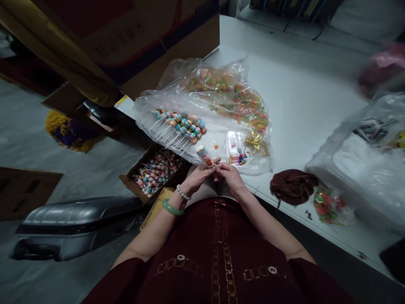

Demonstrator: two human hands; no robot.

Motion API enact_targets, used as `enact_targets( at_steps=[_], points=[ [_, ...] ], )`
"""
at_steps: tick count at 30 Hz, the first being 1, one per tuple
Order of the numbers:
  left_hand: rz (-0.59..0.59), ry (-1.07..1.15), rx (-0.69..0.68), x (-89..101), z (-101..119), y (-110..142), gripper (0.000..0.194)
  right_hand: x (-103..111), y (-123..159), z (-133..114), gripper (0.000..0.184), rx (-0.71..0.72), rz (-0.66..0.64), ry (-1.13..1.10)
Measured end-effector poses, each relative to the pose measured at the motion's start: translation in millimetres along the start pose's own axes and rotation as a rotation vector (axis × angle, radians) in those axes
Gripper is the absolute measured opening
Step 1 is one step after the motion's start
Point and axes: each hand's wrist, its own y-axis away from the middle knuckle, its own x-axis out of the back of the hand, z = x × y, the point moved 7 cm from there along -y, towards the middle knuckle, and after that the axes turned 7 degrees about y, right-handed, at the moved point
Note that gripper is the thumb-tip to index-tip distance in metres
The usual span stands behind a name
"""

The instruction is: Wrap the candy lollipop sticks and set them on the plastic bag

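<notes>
My left hand (198,177) is closed around the lower end of a candy skewer (205,155), a short stack of colourful sweets pointing up and away. Against it, my right hand (230,175) has its fingers pinched together; what lies between them is hidden. Just beyond, a pile of candy skewers (185,125) with white sticks rests on clear plastic sheeting (202,110). A single orange sweet (216,147) lies near my fingertips. To its right are a small printed card (234,141) and gold twist ties (255,141). Behind them spread many gummy sweets (242,99) in clear plastic.
A carton of wrapped candy sticks (158,171) stands low on the left, beside a grey suitcase (85,215). A large cardboard box (142,42) rises at the back left. On the white table's right lie a brown cloth (292,185), a candy bag (332,205) and a big plastic bag (363,160).
</notes>
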Motion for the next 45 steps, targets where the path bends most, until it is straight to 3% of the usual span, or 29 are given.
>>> enact_targets(
  at_steps=[2, 3, 5, 7, 8, 10, 12, 14, 15, 17, 19, 23, 31, 35, 39, 42, 45],
  points=[
    [0.011, -0.106, -0.043, 0.0, 1.8, -0.8, 0.026, 9.3, 3.2, -15.3, 0.016, 0.151, 0.142, 0.159],
    [-0.024, -0.149, 0.0, -3.4, -3.0, -1.3, 0.033, 8.6, 2.7, -19.4, 0.021, 0.172, 0.153, 0.174],
    [-0.124, -0.195, 0.181, -12.7, -21.7, -0.1, 0.038, 1.9, -3.3, -18.2, 0.031, 0.101, 0.103, 0.07],
    [-0.105, -0.208, 0.29, -15.2, -37.1, 1.4, 0.037, -0.6, -11.0, -14.6, 0.032, 0.034, 0.128, -0.08],
    [-0.023, -0.23, 0.265, -11.7, -39.4, 0.4, 0.034, 2.4, -14.4, -14.2, 0.031, 0.037, 0.188, -0.129],
    [0.181, -0.331, 0.086, -1.3, -32.6, -1.7, 0.026, 11.2, -20.1, -15.1, 0.029, 0.072, 0.269, -0.145],
    [0.295, -0.454, -0.114, 4.3, -20.6, -2.1, 0.02, 21.1, -25.5, -16.2, 0.029, 0.072, 0.215, -0.053],
    [0.321, -0.469, -0.207, 8.8, -13.5, -4.4, 0.023, 43.4, -28.4, -20.9, 0.031, 0.084, 0.181, 0.143],
    [0.326, -0.423, -0.203, 12.6, -12.8, -6.6, 0.027, 61.5, -28.4, -27.2, 0.032, 0.129, 0.232, 0.285],
    [0.342, -0.282, -0.133, 21.2, -15.3, -11.3, 0.032, 101.1, -24.0, -46.3, 0.018, 0.267, 0.453, 0.71],
    [0.34, -0.161, -0.045, 25.2, -20.2, -15.1, 0.033, 128.9, -21.9, -55.2, 0.015, 0.298, 0.612, 1.081],
    [0.32, -0.061, 0.068, 22.1, -27.0, -17.2, 0.032, 147.9, -27.1, -48.8, 0.024, 0.293, 0.639, 1.406],
    [0.33, -0.016, 0.102, 21.0, -21.0, -17.0, 0.027, 146.7, -27.7, -45.8, 0.025, 0.453, 0.558, 1.389],
    [0.293, -0.025, 0.139, 17.7, -26.7, -17.7, 0.03, 148.6, -29.5, -41.8, 0.021, 0.42, 0.509, 1.401],
    [0.29, -0.05, 0.15, 15.0, -30.7, -17.5, 0.03, 145.8, -18.5, -55.8, 0.013, 0.543, 0.541, 1.073],
    [0.312, -0.092, 0.116, 10.1, -27.4, -18.9, 0.03, 119.1, -9.7, -64.6, 0.01, 0.579, 0.492, 0.736],
    [0.331, -0.118, 0.064, 1.8, -21.8, -20.4, 0.032, 57.5, -8.4, -63.2, 0.013, 0.581, 0.267, 0.751]
  ],
)
